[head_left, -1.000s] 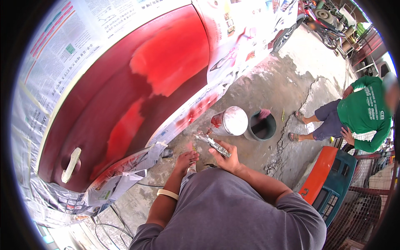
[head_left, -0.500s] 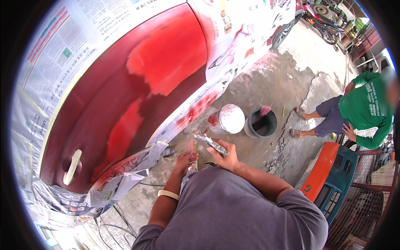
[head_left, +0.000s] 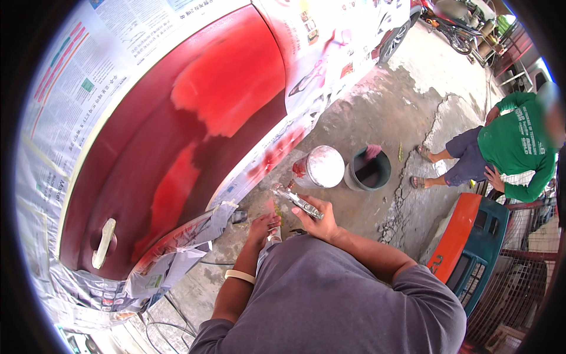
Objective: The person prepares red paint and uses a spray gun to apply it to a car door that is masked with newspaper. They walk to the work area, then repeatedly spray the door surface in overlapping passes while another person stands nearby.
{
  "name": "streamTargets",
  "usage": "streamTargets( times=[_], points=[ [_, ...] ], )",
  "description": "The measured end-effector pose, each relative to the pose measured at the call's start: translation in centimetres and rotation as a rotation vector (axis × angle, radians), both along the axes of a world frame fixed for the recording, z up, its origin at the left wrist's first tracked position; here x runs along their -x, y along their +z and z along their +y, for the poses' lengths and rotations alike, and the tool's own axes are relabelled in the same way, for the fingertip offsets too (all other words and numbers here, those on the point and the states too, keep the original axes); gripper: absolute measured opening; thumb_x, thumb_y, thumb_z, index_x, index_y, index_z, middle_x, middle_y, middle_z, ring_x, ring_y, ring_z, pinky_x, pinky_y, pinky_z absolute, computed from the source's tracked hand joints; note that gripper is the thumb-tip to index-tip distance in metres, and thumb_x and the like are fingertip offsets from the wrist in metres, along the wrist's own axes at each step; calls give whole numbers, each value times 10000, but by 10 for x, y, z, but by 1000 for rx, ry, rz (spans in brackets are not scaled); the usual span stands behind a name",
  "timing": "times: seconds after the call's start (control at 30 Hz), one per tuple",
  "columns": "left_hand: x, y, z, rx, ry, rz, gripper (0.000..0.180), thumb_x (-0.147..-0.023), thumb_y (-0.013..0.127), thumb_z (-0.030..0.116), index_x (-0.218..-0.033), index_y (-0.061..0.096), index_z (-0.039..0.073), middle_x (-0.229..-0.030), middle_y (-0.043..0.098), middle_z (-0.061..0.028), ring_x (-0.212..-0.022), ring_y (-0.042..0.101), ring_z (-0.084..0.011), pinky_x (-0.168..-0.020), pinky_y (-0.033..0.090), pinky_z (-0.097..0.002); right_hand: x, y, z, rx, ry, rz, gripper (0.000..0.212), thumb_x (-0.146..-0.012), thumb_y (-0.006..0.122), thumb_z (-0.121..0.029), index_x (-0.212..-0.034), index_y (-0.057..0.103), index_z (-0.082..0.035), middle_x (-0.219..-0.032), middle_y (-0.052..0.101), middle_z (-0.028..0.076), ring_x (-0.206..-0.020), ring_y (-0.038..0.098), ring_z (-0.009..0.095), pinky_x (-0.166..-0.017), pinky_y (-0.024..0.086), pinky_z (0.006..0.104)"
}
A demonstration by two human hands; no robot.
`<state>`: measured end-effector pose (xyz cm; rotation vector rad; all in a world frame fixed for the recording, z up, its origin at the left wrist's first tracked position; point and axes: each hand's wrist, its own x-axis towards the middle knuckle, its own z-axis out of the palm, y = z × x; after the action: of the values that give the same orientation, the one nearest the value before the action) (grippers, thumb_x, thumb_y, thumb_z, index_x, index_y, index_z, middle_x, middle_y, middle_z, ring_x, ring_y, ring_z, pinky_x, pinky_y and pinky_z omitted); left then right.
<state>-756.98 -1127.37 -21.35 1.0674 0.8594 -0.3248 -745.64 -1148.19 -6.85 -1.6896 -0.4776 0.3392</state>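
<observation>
My right hand (head_left: 318,217) is closed round a silver spray gun (head_left: 299,202), held in front of my body with its head toward the car. Beside it on the left, my left hand (head_left: 263,228) holds nothing that I can see; its fingers look loosely stretched toward the right. Both hands are apart from the car door (head_left: 141,147), which is dark maroon with bright red patches in its upper and lower middle. A pale, covered door handle (head_left: 104,242) shows near its lower left end.
Newspaper masking (head_left: 127,56) and plastic surround the door. A white bucket (head_left: 326,167) with red smears and a dark bucket (head_left: 368,171) with a pinkish cloth stand on the concrete. A person in green (head_left: 512,138) stands at right, near an orange and teal panel (head_left: 466,242).
The view has shifted slightly, so the door and buckets sit a little differently. Both my hands keep nearly the same pose, the spray gun still in the right one.
</observation>
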Motion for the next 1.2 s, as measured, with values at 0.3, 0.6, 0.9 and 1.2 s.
streamTargets(
  times=[0.3, 0.6, 0.9, 1.2],
  points=[
    [-16, 9, 13, -54, 79, -19, 304, -1008, 574, 269, -1216, 633, 55, -1149, 723, -78, -1009, 685, -191, -840, 503, -332, -1, -14, -2, -49, -87, -48, 350, -918, 743, -175, -1165, 663, 60, -850, 695, 118, -779, 642, 129, -707, 526, 295],
    [-30, 16, 26, -81, 77, -80, 327, -1032, 553, 305, -1223, 627, 50, -1165, 718, -81, -1020, 683, -192, -845, 514, -324, -16, -20, -8, -51, -232, -80, 351, -934, 736, -191, -1177, 655, 49, -779, 649, 31, -714, 547, 53, -645, 485, 245],
    [-72, 67, 52, -126, 184, -219, 334, -1038, 549, 312, -1234, 644, 59, -1160, 721, -82, -1014, 682, -182, -841, 500, -325, -56, 22, -23, -58, -423, -60, 325, -947, 729, -200, -1168, 674, 33, -775, 652, 8, -690, 547, 46, -627, 482, 241],
    [-130, 144, 60, -77, 215, -458, 435, -1022, 584, 336, -1302, 580, 4, -1249, 670, -125, -1120, 637, -226, -924, 477, -347, -80, 52, -29, -198, -491, -91, 340, -960, 727, -260, -1113, 666, 37, -758, 545, -75, -684, 438, 23, -586, 369, 202]
  ],
)
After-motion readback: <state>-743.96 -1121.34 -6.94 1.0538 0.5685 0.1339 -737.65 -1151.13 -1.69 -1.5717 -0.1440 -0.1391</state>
